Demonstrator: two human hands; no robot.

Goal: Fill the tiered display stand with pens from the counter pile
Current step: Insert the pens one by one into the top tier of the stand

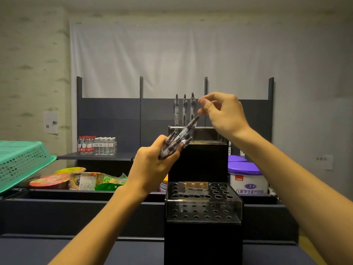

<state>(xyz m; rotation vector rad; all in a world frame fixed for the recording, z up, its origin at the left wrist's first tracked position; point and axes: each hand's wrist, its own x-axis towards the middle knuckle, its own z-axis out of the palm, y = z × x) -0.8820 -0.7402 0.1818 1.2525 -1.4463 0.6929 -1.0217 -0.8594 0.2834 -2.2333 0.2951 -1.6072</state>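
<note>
While left hand (152, 161) grips spare pens (177, 140) mid-frame | right hand (221, 111) loosely curled, empty, beside three standing pens (184, 109) | next: pinch one, seat it in top tier (191, 128).

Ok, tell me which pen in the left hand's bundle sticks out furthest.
The pen with the teal band: it pokes up past the rest of the bundle, toward the right hand.

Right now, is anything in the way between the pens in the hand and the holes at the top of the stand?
Nothing visible blocks them. The left hand grips a bunch of pens just in front of the stand's top tier. Three pens already stand at its left; the right hand hovers above.
</note>
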